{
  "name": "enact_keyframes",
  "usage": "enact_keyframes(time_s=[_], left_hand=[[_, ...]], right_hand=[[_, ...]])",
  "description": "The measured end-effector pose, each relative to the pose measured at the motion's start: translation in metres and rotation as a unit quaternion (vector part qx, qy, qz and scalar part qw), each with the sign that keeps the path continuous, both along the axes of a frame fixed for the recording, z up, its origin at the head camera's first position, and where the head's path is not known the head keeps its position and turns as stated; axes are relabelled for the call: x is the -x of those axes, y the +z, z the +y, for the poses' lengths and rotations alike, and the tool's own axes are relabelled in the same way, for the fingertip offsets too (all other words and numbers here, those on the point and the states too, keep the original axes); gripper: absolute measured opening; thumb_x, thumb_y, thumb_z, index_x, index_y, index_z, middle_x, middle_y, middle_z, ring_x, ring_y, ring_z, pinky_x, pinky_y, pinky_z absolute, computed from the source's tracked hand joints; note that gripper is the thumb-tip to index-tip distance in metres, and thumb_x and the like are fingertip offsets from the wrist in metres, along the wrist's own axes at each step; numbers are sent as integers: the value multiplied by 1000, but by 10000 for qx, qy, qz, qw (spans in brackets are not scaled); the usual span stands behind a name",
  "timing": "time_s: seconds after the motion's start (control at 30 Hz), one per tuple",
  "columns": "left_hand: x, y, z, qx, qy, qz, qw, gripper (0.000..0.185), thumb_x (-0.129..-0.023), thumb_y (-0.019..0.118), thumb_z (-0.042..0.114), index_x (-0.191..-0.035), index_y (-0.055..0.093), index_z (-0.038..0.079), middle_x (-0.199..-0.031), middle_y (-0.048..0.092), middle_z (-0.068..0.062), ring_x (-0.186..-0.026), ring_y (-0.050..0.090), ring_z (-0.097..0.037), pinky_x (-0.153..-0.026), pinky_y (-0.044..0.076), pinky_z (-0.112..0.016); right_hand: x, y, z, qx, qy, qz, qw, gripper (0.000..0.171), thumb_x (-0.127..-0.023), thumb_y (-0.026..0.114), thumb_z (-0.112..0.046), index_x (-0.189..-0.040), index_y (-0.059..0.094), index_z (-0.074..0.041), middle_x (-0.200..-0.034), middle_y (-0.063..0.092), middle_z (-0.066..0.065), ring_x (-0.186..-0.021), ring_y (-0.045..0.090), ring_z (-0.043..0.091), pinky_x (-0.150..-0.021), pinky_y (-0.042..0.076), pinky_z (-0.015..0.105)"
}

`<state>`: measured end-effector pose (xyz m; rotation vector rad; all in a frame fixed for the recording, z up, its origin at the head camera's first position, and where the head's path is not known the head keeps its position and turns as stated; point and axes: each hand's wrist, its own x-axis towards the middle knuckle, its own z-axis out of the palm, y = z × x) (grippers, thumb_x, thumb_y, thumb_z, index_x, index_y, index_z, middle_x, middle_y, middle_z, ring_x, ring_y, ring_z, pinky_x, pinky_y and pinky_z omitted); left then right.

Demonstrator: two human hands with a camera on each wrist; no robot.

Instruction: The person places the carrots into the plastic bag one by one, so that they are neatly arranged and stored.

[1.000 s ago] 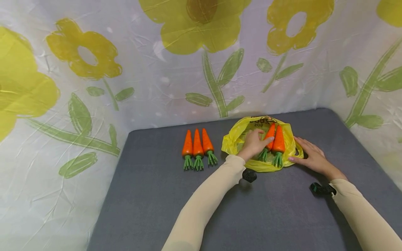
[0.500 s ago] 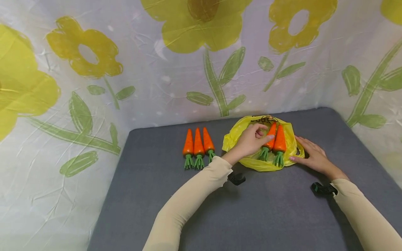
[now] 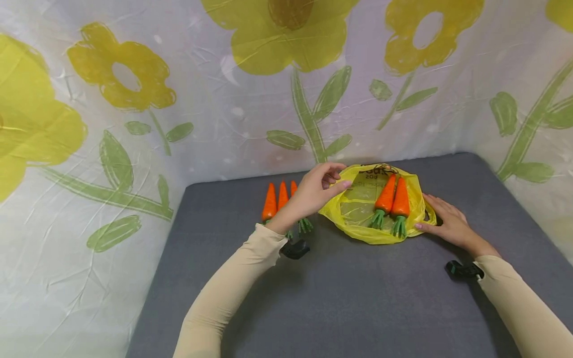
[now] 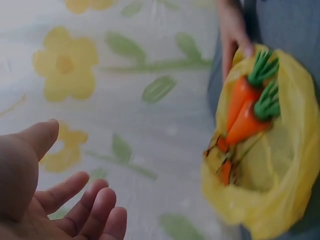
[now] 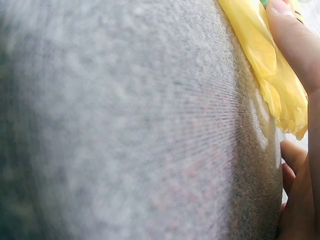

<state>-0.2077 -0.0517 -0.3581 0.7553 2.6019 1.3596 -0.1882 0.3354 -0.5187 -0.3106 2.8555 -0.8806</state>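
Note:
A yellow plastic bag (image 3: 373, 237) lies with its mouth spread wide. Inside, on its right side, two orange toy carrots (image 3: 401, 200) with green tops rest side by side. My left hand (image 3: 313, 193) hovers at the bag's left edge, fingers loosely bent and holding nothing. In the left wrist view the same hand (image 4: 75, 205) has its thumb well apart from the fingers. My right hand (image 3: 451, 226) rests at the bag's right side by the handle, fingers extended; in the right wrist view its thumb (image 5: 295, 40) lies against the yellow plastic.
Left of the bag, three more toy carrots (image 3: 269, 201) lie in a row, partly hidden behind my left hand and wrist. Everything sits on a dark grey table (image 3: 358, 298). A flower-printed curtain (image 3: 215, 124) hangs along its back edge.
My left hand has moved left, out of the bag's opening and away from the two carrots in it, and now partly covers the row of three. My right hand stays in place.

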Motion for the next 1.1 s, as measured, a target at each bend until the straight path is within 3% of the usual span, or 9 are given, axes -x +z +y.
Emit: enact_keyframes(time_s=[0.23, 0.43, 0.7, 1.1], left_hand=[[0, 12, -47, -204, 364, -90, 9991, 45, -98, 61, 37, -138, 54, 18, -120, 60, -5, -106, 60, -20, -97, 50, -38], [1, 9, -80, -257, 735, -143, 9969, 44, -99, 60, 35, -139, 53, 18, -121, 59, -8, -107, 59, -24, -97, 49, -41], [0, -7, -117, -379, 1191, -304, 9917, 46, -99, 60, 38, -140, 53, 18, -123, 58, -11, -109, 58, -28, -95, 47, -44], [3, -50, -161, -122, 1691, -642, 9834, 49, -100, 57, 42, -141, 51, 16, -129, 57, -16, -119, 55, -34, -102, 45, -50]], right_hand=[[0, 2, -2, -8, 12, 22, 10000, 97, -91, 67, -47, -161, 6, -20, -163, 13, 27, -148, 9, 53, -108, 4, 75], [-2, 0, -3, 2, -6, -26, 10000, 97, -90, 67, -48, -161, 7, -19, -163, 13, 28, -148, 10, 53, -108, 4, 75], [0, -1, -1, -80, -76, 11, 9999, 97, -90, 66, -49, -161, 7, -20, -163, 13, 28, -148, 10, 53, -108, 6, 75], [-2, 2, -3, -13, -92, -16, 10000, 97, -91, 66, -49, -161, 7, -19, -163, 13, 28, -148, 9, 54, -109, 4, 75]])
